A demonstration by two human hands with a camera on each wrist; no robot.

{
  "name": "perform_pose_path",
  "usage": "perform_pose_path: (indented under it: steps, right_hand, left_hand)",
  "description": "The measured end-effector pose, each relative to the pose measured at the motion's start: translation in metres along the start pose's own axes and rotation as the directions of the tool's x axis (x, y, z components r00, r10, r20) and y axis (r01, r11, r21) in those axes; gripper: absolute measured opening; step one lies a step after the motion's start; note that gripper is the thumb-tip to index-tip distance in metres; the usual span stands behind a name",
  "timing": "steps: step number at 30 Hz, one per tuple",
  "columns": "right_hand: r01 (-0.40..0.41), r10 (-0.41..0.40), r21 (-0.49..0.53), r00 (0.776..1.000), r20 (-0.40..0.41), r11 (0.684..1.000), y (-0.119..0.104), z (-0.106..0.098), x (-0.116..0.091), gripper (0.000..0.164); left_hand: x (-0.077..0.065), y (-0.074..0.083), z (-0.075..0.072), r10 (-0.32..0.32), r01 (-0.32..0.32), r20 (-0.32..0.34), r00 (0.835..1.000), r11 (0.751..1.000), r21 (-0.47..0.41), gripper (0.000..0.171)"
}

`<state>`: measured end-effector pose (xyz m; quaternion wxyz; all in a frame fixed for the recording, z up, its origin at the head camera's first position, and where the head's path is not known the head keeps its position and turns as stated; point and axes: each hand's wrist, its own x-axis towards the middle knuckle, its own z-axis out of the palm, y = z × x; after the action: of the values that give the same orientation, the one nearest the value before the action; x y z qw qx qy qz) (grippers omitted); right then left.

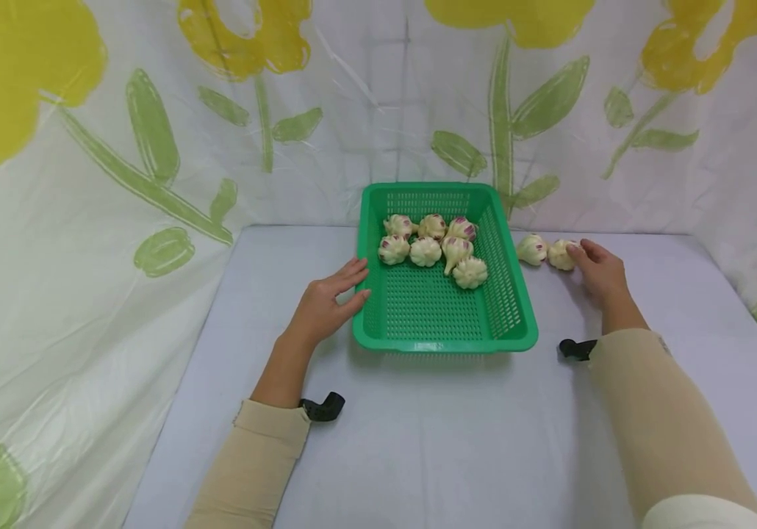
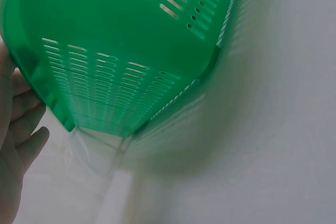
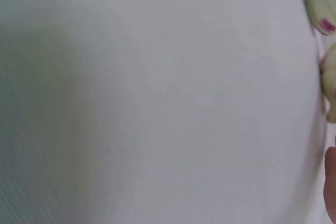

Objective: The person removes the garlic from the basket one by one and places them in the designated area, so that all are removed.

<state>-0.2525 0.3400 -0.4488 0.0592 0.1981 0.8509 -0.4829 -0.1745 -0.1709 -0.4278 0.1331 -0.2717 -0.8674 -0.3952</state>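
Note:
A green plastic basket (image 1: 434,346) with slotted walls stands in the middle, several white-and-purple garlic bulbs (image 1: 425,251) grouped toward its back. My left hand (image 1: 325,305) rests on the basket's left rim, fingers fairly straight; the left wrist view shows the fingers (image 2: 31,121) against the edge of the basket wall. To the right of the basket, my right hand (image 1: 600,270) pinches a garlic bulb (image 1: 560,255) at its right side with thumb and finger. Another garlic bulb (image 1: 533,250) lies just left of it. In the right wrist view, only a thumb (image 3: 331,182) shows at the edge.
Everything stands on a table with a pale cover (image 1: 418,441). Behind and at the sides hangs a white sheet (image 1: 378,110) printed with yellow flowers and green leaves. Black wrist cameras (image 1: 323,407) sit at both cuffs.

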Motion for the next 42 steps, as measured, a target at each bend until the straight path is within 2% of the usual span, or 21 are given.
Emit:
perform_pose_path:
  steps: [5,9,13,17,21,27,35,38,42]
  right_hand:
    - [0.031,-0.031,0.007,1.0,0.002,0.999,-0.013,-0.012,-0.001,0.097]
    - [0.123,-0.121,-0.118,0.992,0.024,0.985,-0.032,-0.023,-0.003,0.099]
    - [0.242,-0.231,-0.314,0.97,0.073,0.918,-0.057,-0.033,-0.009,0.092]
    - [0.353,-0.335,-0.423,0.935,0.118,0.835,-0.087,-0.036,-0.015,0.082]
    - [0.428,-0.407,-0.416,0.902,0.143,0.802,-0.117,-0.027,-0.027,0.076]
    - [0.55,-0.527,-0.349,0.833,0.168,0.759,-0.16,-0.005,-0.051,0.067]
    - [0.653,-0.626,-0.24,0.757,0.185,0.718,-0.205,0.026,-0.071,0.062]
    - [0.662,-0.637,-0.195,0.749,0.182,0.723,-0.216,0.038,-0.074,0.058]
    - [0.655,-0.636,-0.122,0.754,0.165,0.745,-0.224,0.053,-0.073,0.055]
  left_hand:
    - [0.0,0.0,0.001,0.009,-0.009,-0.012,1.0,1.0,0.0,0.044]
    - [0.0,0.001,0.001,0.002,-0.002,-0.009,1.0,1.0,-0.006,0.044]
    - [0.0,0.001,0.001,-0.005,0.005,-0.004,1.0,1.0,-0.017,0.045]
    - [0.001,0.002,0.0,-0.004,0.004,-0.007,1.0,1.0,-0.022,0.045]
    - [0.0,0.002,-0.001,-0.011,0.01,-0.004,1.0,1.0,-0.027,0.045]
    - [0.0,0.003,-0.001,-0.02,0.02,-0.007,1.0,0.999,-0.048,0.045]
    - [0.0,0.004,-0.001,-0.033,0.033,0.0,0.999,0.999,-0.042,0.046]
    - [0.0,0.003,-0.001,-0.035,0.035,0.001,0.999,0.999,-0.04,0.046]
    - [0.0,0.002,0.0,-0.034,0.034,-0.001,0.999,0.999,-0.033,0.046]
